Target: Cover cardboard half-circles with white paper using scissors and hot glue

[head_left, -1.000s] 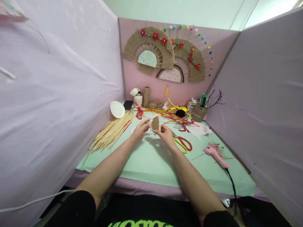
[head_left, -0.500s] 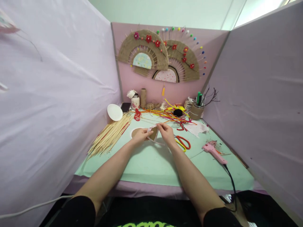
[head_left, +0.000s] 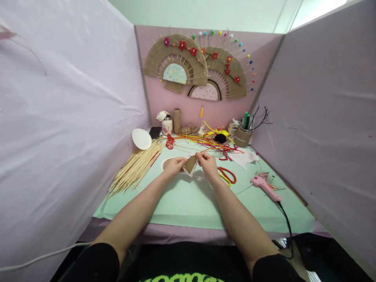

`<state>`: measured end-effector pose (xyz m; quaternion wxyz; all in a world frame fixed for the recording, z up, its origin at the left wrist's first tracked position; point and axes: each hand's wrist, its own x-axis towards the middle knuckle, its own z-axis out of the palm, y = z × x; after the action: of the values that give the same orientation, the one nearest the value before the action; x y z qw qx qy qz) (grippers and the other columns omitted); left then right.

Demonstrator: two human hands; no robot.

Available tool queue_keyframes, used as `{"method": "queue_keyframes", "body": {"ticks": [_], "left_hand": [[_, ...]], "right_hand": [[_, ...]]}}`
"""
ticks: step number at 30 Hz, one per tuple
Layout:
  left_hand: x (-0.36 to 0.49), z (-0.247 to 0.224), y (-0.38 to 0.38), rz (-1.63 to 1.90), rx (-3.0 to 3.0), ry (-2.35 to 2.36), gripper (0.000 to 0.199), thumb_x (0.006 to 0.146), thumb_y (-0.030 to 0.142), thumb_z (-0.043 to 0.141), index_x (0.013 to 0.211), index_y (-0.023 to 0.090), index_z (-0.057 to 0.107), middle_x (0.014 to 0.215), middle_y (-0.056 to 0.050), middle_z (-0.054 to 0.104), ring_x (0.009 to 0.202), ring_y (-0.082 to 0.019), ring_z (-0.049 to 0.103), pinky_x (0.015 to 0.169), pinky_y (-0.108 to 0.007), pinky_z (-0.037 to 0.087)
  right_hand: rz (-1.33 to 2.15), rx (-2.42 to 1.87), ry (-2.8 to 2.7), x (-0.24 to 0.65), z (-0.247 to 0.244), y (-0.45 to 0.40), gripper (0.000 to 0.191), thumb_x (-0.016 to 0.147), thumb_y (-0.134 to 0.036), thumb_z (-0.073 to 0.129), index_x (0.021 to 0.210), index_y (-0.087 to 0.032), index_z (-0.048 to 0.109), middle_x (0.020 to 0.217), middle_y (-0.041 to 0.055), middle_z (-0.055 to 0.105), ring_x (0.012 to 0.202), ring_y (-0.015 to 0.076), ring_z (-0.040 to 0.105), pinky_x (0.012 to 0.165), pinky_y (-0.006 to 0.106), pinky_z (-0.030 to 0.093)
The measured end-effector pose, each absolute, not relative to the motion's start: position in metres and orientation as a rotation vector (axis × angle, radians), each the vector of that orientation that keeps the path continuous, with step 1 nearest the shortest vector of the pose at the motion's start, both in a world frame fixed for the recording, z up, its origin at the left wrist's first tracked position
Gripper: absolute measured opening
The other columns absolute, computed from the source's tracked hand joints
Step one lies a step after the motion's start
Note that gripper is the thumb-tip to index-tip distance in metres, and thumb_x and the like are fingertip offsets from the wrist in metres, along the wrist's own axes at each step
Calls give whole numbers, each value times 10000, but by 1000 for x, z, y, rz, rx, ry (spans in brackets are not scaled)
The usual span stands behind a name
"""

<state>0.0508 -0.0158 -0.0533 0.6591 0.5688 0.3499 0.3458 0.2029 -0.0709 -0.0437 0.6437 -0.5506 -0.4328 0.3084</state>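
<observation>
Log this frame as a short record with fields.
Left hand: grips cardboard piece, left edge
Right hand: pinches its upper right corner
Cardboard edges: pale wrapping
Right of hands: scissors, blades hidden; farther right, pink glue gun
Table left: thin sticks, white dish
Back panel: two fan-shaped decorations

Mint-covered table (head_left: 182, 207) with scissors (head_left: 227, 175).

The left hand (head_left: 175, 166) hides part of the disc (head_left: 166, 164) and card (head_left: 191, 164); the right hand (head_left: 207, 164) covers the blades of the scissors (head_left: 229, 174) — the bottom edge cuts off green lettering (head_left: 182, 277).
</observation>
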Motion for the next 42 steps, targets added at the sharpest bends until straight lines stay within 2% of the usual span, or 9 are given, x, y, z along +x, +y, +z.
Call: {"method": "queue_keyframes", "body": {"ticks": [6, 10, 16, 20, 24, 29, 33, 36, 42], "left_hand": [[52, -54, -16, 728, 1198, 791, 366, 702, 478, 728, 829, 137, 681, 719, -50, 689, 649, -165, 633, 665, -311, 533], [53, -56, -15, 690, 1084, 688, 379, 716, 473, 727, 862, 129, 661, 801, -100, 718, 731, -190, 677, 739, -345, 545], [50, -54, -15, 719, 1136, 710, 399, 603, 428, 819, 813, 123, 672, 751, -56, 702, 708, -165, 668, 767, -332, 541], [48, -51, -16, 701, 1101, 654, 372, 651, 406, 798, 854, 120, 675, 774, -62, 704, 714, -161, 670, 760, -325, 538], [45, -49, -19, 589, 1095, 525, 355, 710, 395, 763, 905, 113, 670, 847, -102, 721, 751, -167, 679, 768, -319, 533], [36, -40, -11, 554, 1244, 610, 421, 743, 476, 705, 948, 110, 667, 895, -154, 725, 783, -199, 689, 774, -332, 522], [16, -35, 17, 1051, 1415, 1032, 336, 785, 432, 638, 894, 114, 644, 875, -128, 715, 763, -194, 676, 765, -324, 508], [2, -38, 35, 1137, 1658, 1375, 291, 732, 331, 666, 937, 124, 652, 966, -118, 703, 899, -220, 657, 832, -325, 478], [0, -53, 32, 632, 2123, 1575, 723, 515, 374, 806, 1176, 164, 600, 1241, -170, 601, 1181, -342, 525, 943, -373, 401]], "right_hand": [[789, -1240, -976, 205, -44, -70, 379, 634, -551, 703, 676, -182, 626, 477, -58, 451, 462, 96, 377, 472, 244, 311], [788, -1207, -802, 211, -49, -65, 389, 613, -547, 709, 713, -182, 623, 559, -46, 519, 495, 89, 430, 487, 229, 361], [912, -1135, -798, 209, -48, -65, 392, 636, -545, 694, 812, -202, 624, 791, 1, 636, 681, 125, 569, 585, 233, 460], [1102, -953, -973, 204, -41, -73, 459, 667, -542, 680, 995, -223, 635, 997, 46, 678, 883, 181, 630, 754, 301, 509], [1208, -883, -1161, 202, -35, -82, 567, 630, -488, 734, 1124, -234, 620, 1155, 86, 660, 1039, 233, 614, 856, 354, 499], [1196, -885, -1020, 208, -36, -80, 497, 634, -459, 759, 1056, -221, 647, 1078, 77, 691, 880, 209, 656, 779, 338, 517], [1262, -1060, -793, 221, -41, -72, 361, 721, -481, 696, 932, -193, 644, 939, 75, 709, 756, 186, 654, 669, 308, 523], [1270, -1146, -712, 228, -46, -68, 293, 730, -440, 703, 870, -191, 635, 802, 33, 695, 675, 157, 636, 607, 267, 505], [1084, -1326, -740, 232, -58, -64, 321, 652, -442, 744, 808, -195, 611, 708, 16, 669, 648, 175, 627, 581, 275, 489]]}}
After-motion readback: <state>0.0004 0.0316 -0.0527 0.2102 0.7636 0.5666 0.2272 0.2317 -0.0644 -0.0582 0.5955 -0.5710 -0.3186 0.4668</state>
